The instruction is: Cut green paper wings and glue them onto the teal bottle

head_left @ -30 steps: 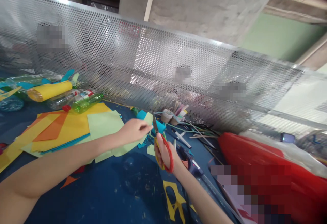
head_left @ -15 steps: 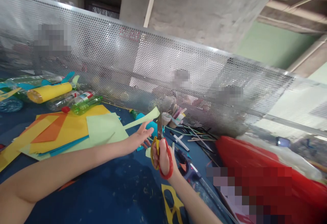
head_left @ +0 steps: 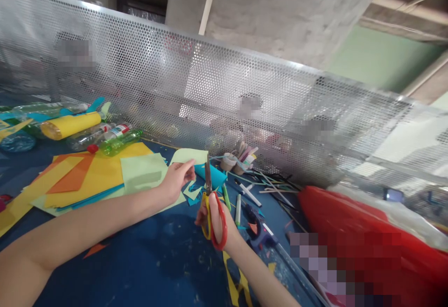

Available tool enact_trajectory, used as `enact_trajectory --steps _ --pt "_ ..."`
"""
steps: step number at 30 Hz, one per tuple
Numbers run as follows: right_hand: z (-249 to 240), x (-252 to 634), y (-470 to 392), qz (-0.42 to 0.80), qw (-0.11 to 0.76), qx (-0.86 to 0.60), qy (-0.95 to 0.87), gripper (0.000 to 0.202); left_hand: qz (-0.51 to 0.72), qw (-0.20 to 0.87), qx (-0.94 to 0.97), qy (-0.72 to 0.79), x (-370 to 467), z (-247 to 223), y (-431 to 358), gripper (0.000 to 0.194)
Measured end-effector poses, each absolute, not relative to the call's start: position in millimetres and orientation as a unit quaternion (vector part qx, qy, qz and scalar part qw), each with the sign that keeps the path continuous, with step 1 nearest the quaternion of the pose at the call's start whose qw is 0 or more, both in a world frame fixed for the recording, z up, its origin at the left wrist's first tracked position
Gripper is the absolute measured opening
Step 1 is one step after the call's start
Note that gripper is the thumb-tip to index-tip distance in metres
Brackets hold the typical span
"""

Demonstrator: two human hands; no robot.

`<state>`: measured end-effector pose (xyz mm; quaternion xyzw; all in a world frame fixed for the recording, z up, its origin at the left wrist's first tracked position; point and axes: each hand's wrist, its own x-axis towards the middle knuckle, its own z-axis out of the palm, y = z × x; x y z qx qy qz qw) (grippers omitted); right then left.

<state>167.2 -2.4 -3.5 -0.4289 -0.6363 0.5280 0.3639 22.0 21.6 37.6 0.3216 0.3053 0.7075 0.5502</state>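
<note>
With finger and thumb pinched together, my left hand [head_left: 178, 178] holds a curved piece of light green paper [head_left: 191, 156]. My right hand [head_left: 216, 218] grips a pair of scissors [head_left: 208, 176] with red and yellow handles. The blades point up, beside the right end of the light green paper, and look close together. Behind the paper lies a blue paper roll [head_left: 215, 175]. Light green and blue scraps [head_left: 192, 194] lie on the table between my hands.
Paper sheets [head_left: 105, 176] and plastic bottles [head_left: 122, 143] lie at the left. Markers [head_left: 249, 192], a glue gun [head_left: 261, 232] and cups of supplies [head_left: 241, 162] are at the right. A perforated metal screen [head_left: 217, 83] stands behind; a red bag [head_left: 336, 218] is at far right.
My left hand has moved left and closed from spread fingers to a pinch on the light green paper. The paper now curves over lower. My right hand has shifted slightly left with the scissors.
</note>
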Motion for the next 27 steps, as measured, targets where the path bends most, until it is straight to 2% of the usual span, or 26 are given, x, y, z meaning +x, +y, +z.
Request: enact_trajectory --steps 27 --pt "4 169 -2 0.529 0.416 -0.416 -0.612 0.059 0.666 0.613 0.297 0.304 36 36 8 0.021"
